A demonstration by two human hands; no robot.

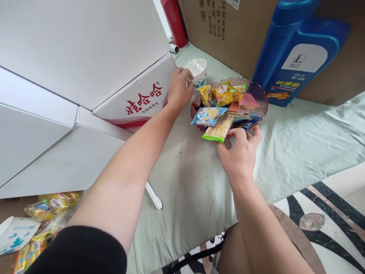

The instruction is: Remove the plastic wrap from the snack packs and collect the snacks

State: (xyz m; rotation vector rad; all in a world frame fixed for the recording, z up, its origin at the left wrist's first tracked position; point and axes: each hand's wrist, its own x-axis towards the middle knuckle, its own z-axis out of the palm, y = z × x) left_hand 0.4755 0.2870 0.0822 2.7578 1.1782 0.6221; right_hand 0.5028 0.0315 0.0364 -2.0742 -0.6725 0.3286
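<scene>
My left hand (181,85) is closed at the left side of a white paper cup (201,76) with a blue-green leaf print. Something clear, perhaps plastic, shows in the cup's mouth. To the right of the cup is a purplish glass bowl (262,101) heaped with wrapped snacks. My right hand (241,152) grips the bowl's near edge, its thumb beside a cracker packet (219,127) with a green end. A light blue snack packet (209,116) and a yellow one (226,93) lie on the heap. The fingers' undersides are hidden.
A blue oil jug (299,57) and a cardboard box (228,34) stand behind the bowl. White cartons (131,95) line the left. A white stick-like object (154,196) lies on the green cloth (194,182). More snacks (55,203) and another paper cup (18,234) are lower left.
</scene>
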